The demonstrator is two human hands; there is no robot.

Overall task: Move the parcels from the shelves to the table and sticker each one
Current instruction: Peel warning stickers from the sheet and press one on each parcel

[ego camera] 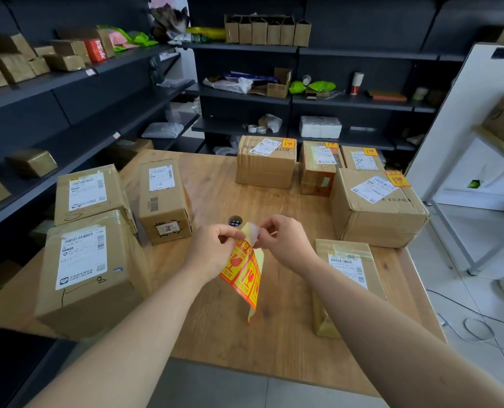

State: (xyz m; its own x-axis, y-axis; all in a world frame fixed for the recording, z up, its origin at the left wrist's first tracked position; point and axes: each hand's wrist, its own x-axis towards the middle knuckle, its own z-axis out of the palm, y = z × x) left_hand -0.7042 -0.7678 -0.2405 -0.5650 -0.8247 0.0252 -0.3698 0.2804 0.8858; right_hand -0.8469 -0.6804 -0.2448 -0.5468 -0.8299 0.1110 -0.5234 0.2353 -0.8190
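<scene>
Head view: over the wooden tabletop (pixel 274 343), the left hand (pixel 212 251) pinches the fragile-sticker sheet (pixel 243 275) at its top, while the right hand (pixel 286 242) pinches a peeled corner (pixel 253 231); the sheet hangs between them. Parcels (pixel 91 275) stand around.

Your wooden table (pixel 280 343) has a round hole (pixel 235 221) in the middle. On your left sit three brown boxes (pixel 91 275). Far back and right sit four boxes with orange stickers (pixel 377 210). One flat parcel (pixel 347 260) lies near your right side.
</scene>
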